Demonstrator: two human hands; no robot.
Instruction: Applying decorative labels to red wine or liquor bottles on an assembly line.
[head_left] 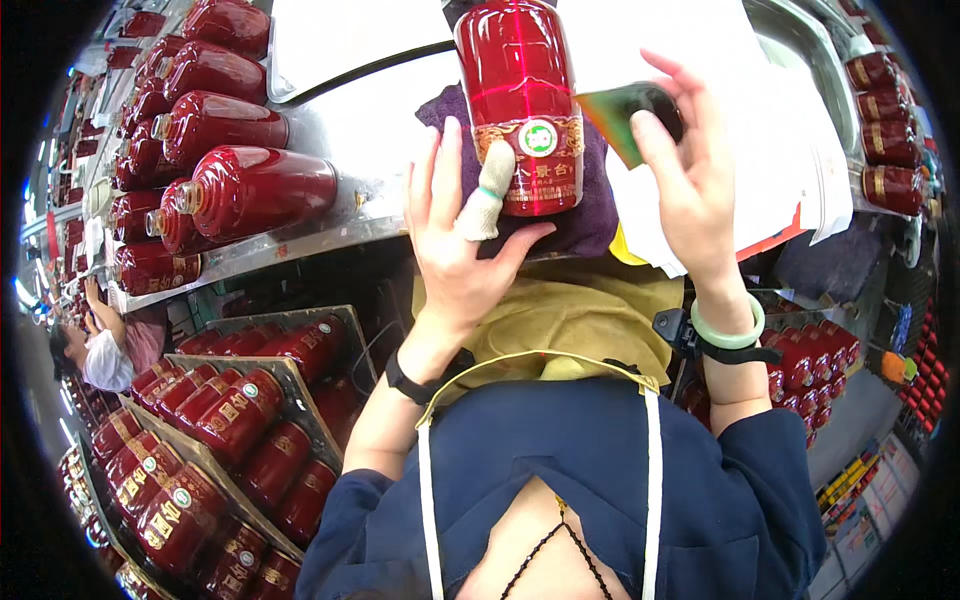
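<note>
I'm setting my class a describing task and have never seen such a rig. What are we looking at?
There is no machine here: these are a person's own hands. The one picture comes from the left of two fisheye cameras worn on the head, looking down, so straight edges bend near the rim.

The left hand, fingers spread, is at a glossy red bottle with gold patterning; one finger wears a pale knitted cover. The right hand holds a flat green-and-orange wedge-shaped piece; its material is unclear.

Under the bottle is a dark purple cloth. Glossy red bottles crowd the grey worktop at left; white sheeting covers the right.
</note>
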